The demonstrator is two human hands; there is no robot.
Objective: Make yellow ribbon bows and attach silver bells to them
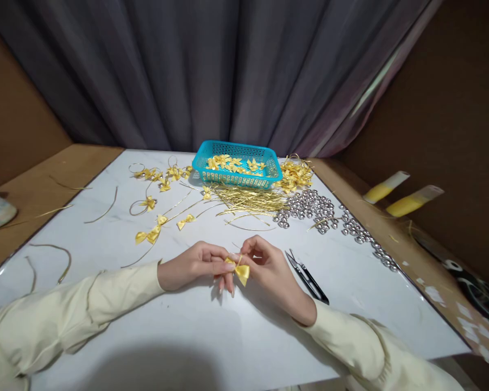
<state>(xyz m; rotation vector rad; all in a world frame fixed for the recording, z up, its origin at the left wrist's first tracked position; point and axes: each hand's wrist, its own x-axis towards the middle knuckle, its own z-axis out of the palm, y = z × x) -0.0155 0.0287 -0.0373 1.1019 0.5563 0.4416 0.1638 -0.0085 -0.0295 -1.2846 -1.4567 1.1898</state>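
Both my hands meet at the middle of the white table (179, 336). My left hand (195, 265) pinches one side of a small yellow ribbon bow (239, 270). My right hand (269, 269) is closed at the bow's centre, its fingertips pinching a thin gold cord there. The bow hangs just above the tabletop between the two hands. Black thread snips (307, 277) lie on the table just right of my right hand.
A blue basket (236, 175) with yellow bows stands at the back. Gold cords (248, 202) lie before it, silver bells (313, 209) to the right, finished bows with loops (155, 179) to the left. Two yellow ribbon rolls (399, 195) lie on the brown surface at right.
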